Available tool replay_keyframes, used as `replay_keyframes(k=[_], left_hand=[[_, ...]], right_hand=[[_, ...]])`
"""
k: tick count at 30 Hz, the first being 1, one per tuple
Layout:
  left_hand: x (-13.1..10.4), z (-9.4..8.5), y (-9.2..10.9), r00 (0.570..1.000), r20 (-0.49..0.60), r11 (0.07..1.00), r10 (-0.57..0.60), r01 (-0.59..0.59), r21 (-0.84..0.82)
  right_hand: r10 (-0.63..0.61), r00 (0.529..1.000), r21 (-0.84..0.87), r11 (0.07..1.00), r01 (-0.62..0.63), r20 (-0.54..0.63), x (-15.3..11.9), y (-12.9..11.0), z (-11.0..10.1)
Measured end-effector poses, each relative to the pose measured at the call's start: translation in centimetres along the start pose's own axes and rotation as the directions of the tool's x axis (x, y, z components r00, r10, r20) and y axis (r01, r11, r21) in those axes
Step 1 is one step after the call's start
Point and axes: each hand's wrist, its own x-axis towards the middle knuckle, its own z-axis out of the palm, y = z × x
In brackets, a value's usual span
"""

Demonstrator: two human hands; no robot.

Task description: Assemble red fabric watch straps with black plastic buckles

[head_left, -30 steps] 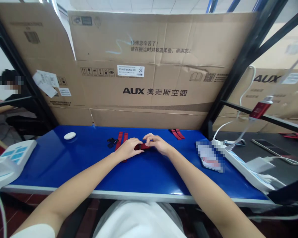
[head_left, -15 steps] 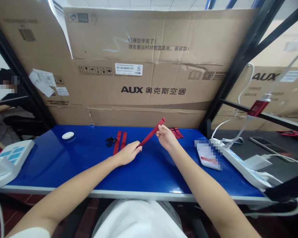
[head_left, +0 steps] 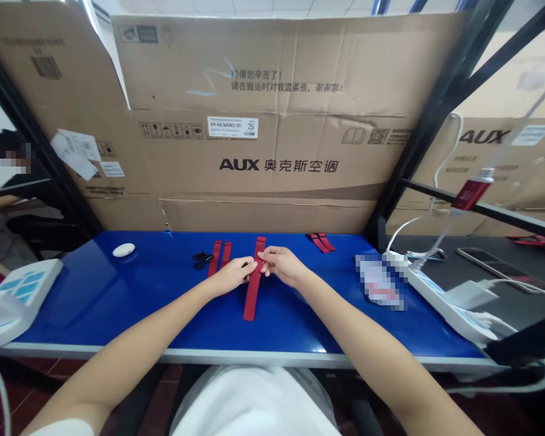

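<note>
A flat red strap point(head_left: 253, 297) stands nearly upright in view, running from near the table's middle toward the cardboard. My left hand point(head_left: 233, 275) pinches it from the left side at mid-length, and a small dark piece shows at its fingers. From the right, my right hand point(head_left: 284, 265) grips the same strap a little higher, fingers closed. Left of the hands lie two more red straps point(head_left: 214, 259), partly covered by my left hand. Beside them is a little heap of black buckle-like pieces point(head_left: 202, 259). Farther right, red straps with black parts point(head_left: 320, 242) rest near the back edge.
The blue table point(head_left: 154, 321) backs onto a tall cardboard sheet point(head_left: 277, 145). A white round object point(head_left: 124, 249) lies at left. A phone-like item point(head_left: 379, 283) and a white power strip point(head_left: 440, 303) are at right. Another person point(head_left: 16, 157) sits beyond the left post.
The red strap has turned from slanting to nearly upright. My right hand has come down and left, closer to my left hand, and holds the strap nearer its middle.
</note>
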Motion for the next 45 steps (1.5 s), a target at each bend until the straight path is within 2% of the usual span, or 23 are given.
replay_keyframes(k=[2,3,4,6,7,9,10,12,14,17,19,21,24,26,28,30,33,36,38,41,45], left_hand=[[0.0,-0.7,-0.1,0.995,-0.096,0.981,-0.006,0.025,0.192],[0.1,-1.2,-0.3,0.988,-0.156,0.948,0.006,0.045,0.316],[0.2,-1.7,-0.4,0.976,-0.216,0.899,0.022,0.075,0.432],[0.3,-2.9,-0.8,0.952,-0.306,0.788,0.030,0.166,0.593],[0.4,-3.4,-0.9,0.941,-0.338,0.738,0.013,0.219,0.639],[0.5,-4.4,-1.2,0.922,-0.387,0.642,-0.032,0.316,0.699],[0.4,-4.7,-1.3,0.912,-0.407,0.590,-0.052,0.357,0.725],[0.3,-5.3,-1.5,0.891,-0.448,0.490,-0.075,0.424,0.762],[0.2,-5.7,-1.7,0.868,-0.490,0.422,-0.081,0.475,0.772],[-0.1,-6.2,-2.2,0.845,-0.532,0.378,-0.045,0.508,0.774],[-0.2,-6.5,-2.4,0.837,-0.547,0.365,-0.005,0.510,0.779],[-0.4,-6.6,-2.5,0.830,-0.558,0.359,0.011,0.517,0.777],[-0.5,-6.7,-2.4,0.819,-0.574,0.358,-0.005,0.537,0.763],[-0.5,-6.7,-2.2,0.811,-0.584,0.351,-0.004,0.549,0.759],[-0.4,-6.5,-1.9,0.807,-0.589,0.335,0.042,0.544,0.769],[-0.1,-5.9,-1.6,0.820,-0.558,0.317,0.125,0.500,0.806],[0.4,-4.2,-1.6,0.868,-0.444,0.287,0.223,0.377,0.880],[0.7,-2.3,-2.1,0.914,-0.333,0.275,0.231,0.267,0.924],[0.8,-1.7,-2.5,0.934,-0.293,0.288,0.204,0.229,0.930],[0.9,-2.3,-3.0,0.946,-0.288,0.345,0.149,0.223,0.912],[1.0,-3.5,-3.1,0.937,-0.332,0.431,0.108,0.257,0.865]], right_hand=[[-0.011,0.998,-0.212,0.977,-0.001,-0.054,0.2,-0.1,-0.8],[-0.048,0.993,-0.370,0.929,0.006,-0.104,0.2,-0.3,-1.5],[-0.113,0.979,-0.548,0.836,0.001,-0.171,0.2,-0.6,-2.4],[-0.284,0.929,-0.862,0.503,-0.065,-0.237,0.1,-1.4,-4.7],[-0.311,0.916,-0.925,0.355,-0.136,-0.254,0.1,-1.7,-5.9],[-0.292,0.891,-0.936,0.157,-0.314,-0.347,-0.1,-2.3,-8.1],[-0.284,0.873,-0.918,0.081,-0.389,-0.396,-0.1,-2.5,-9.0],[-0.219,0.850,-0.873,0.014,-0.488,-0.479,-0.2,-2.8,-10.2],[-0.169,0.853,-0.865,0.000,-0.502,-0.494,-0.2,-2.9,-10.5],[-0.159,0.889,-0.900,0.004,-0.435,-0.430,-0.5,-2.6,-9.4],[-0.173,0.924,-0.939,0.018,-0.344,-0.341,-0.9,-2.2,-8.0],[-0.209,0.956,-0.979,0.045,-0.201,-0.206,-1.2,-1.5,-6.4],[-0.246,0.968,-0.994,0.111,-0.024,-0.051,-1.4,-0.7,-4.3],[-0.257,0.966,-0.988,0.157,0.004,-0.037,-1.3,-0.6,-3.6],[-0.299,0.951,-0.988,0.154,-0.033,-0.078,-1.1,-0.9,-3.8],[-0.336,0.936,-0.991,0.111,-0.072,-0.106,-1.1,-1.2,-4.7],[-0.299,0.953,-0.995,0.095,-0.023,-0.051,-1.1,-1.5,-6.5],[-0.247,0.969,-0.989,0.143,0.045,0.008,-0.9,-1.2,-7.5],[-0.231,0.972,-0.982,0.173,0.075,0.034,-0.8,-1.0,-7.6],[-0.237,0.966,-0.967,0.200,0.156,0.107,-0.6,-0.7,-7.1],[-0.240,0.945,-0.940,0.208,0.272,0.221,-0.6,-0.3,-5.6]])
